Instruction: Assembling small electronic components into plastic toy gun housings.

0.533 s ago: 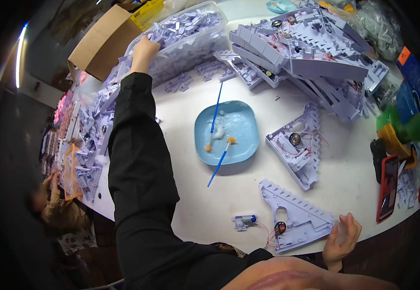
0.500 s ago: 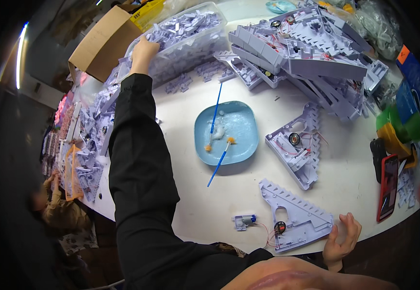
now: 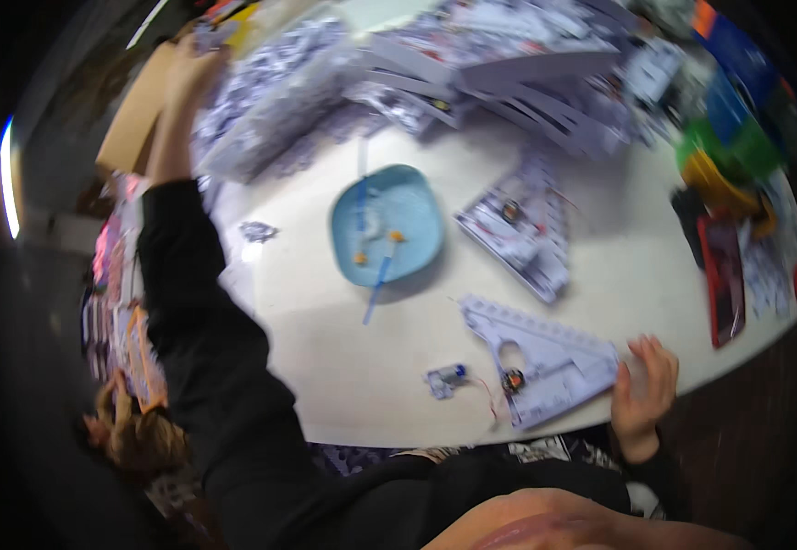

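At the far left, my left hand (image 3: 194,73) is raised over the cardboard box beside the clear bin (image 3: 261,137) of small lavender plastic parts. Its fingers are closed on a small lavender plastic part (image 3: 215,37), blurred by motion. My right hand (image 3: 646,385) rests at the table's near edge, fingers apart, thumb beside the narrow end of a lavender toy-like half shell (image 3: 559,385). A round black component (image 3: 512,381) sits in that shell, and thin wires lead toward a small motor unit (image 3: 444,380) on its left. Another wired half shell (image 3: 527,234) lies farther back.
Mid-table stands a blue dish (image 3: 428,257) holding whitish paste and two blue sticks with orange tips. Stacked shells (image 3: 527,82) crowd the back. The brown cardboard box (image 3: 137,115) is at far left; a red-framed phone (image 3: 724,284) and tape rolls (image 3: 738,156) are at right. Another person (image 3: 142,431) sits at lower left.
My left hand has left the bin and moved up and left, now with a small part in its fingers. The view has shifted; my right hand stays by the near shell.
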A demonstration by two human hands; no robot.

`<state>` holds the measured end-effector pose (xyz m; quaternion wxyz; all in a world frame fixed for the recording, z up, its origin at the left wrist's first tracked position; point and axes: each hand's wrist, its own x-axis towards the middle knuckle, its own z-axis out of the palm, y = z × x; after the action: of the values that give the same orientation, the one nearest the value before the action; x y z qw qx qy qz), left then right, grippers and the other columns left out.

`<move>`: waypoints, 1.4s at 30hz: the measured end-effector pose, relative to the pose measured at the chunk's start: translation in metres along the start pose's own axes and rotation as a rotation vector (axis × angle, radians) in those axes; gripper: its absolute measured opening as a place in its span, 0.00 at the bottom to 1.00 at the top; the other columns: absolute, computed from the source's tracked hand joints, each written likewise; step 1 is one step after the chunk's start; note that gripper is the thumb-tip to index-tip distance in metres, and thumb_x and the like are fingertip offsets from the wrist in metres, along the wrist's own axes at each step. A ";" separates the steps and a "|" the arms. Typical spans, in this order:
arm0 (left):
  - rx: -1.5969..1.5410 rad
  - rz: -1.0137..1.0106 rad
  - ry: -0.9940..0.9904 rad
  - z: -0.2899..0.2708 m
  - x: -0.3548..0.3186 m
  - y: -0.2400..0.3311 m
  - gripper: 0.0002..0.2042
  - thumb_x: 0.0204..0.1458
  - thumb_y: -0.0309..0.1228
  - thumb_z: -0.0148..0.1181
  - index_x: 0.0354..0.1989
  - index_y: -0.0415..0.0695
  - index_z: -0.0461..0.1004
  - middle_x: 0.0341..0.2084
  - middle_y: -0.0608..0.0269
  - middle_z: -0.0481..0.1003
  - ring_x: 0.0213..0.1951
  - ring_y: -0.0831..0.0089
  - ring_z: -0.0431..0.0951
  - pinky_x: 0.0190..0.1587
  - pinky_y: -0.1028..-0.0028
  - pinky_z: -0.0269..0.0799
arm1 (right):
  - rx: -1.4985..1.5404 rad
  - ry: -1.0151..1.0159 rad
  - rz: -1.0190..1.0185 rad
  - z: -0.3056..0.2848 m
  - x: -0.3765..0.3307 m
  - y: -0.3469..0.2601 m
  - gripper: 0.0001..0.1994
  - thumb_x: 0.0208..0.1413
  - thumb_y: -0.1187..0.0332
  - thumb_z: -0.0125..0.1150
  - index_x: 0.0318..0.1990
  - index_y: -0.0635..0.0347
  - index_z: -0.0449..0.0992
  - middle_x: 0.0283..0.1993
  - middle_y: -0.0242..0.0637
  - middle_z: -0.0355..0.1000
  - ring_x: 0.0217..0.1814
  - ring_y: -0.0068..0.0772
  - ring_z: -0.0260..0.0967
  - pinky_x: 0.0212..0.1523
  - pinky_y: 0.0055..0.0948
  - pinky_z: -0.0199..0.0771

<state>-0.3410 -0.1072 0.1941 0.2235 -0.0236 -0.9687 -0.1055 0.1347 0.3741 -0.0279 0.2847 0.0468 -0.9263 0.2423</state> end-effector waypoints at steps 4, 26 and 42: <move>-0.653 0.028 -0.327 -0.050 -0.095 0.127 0.20 0.48 0.34 0.65 0.50 0.44 0.75 0.37 0.62 0.78 0.36 0.75 0.79 0.39 0.75 0.73 | 0.077 -0.001 -0.061 -0.005 0.020 -0.003 0.20 0.50 0.74 0.66 0.53 0.64 0.72 0.46 0.43 0.75 0.47 0.49 0.72 0.52 0.45 0.74; -0.389 0.611 -0.524 0.074 -0.314 0.366 0.41 0.35 0.38 0.72 0.64 0.51 0.63 0.47 0.40 0.70 0.49 0.47 0.75 0.50 0.60 0.75 | 0.110 0.205 -0.100 0.011 0.001 0.001 0.19 0.54 0.66 0.63 0.54 0.56 0.74 0.39 0.38 0.72 0.42 0.44 0.70 0.56 0.45 0.69; -1.033 0.064 -0.190 -0.034 -0.502 0.229 0.16 0.54 0.20 0.62 0.52 0.33 0.73 0.45 0.52 0.77 0.48 0.68 0.78 0.50 0.72 0.74 | -0.005 -0.116 -0.407 0.025 0.093 0.041 0.08 0.52 0.69 0.63 0.40 0.57 0.79 0.39 0.39 0.75 0.46 0.42 0.70 0.50 0.36 0.69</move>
<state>0.1457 0.1098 0.0482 0.0969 -0.1695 -0.8053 -0.5598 0.0350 0.4031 -0.0119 0.2742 0.2461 -0.9132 0.1743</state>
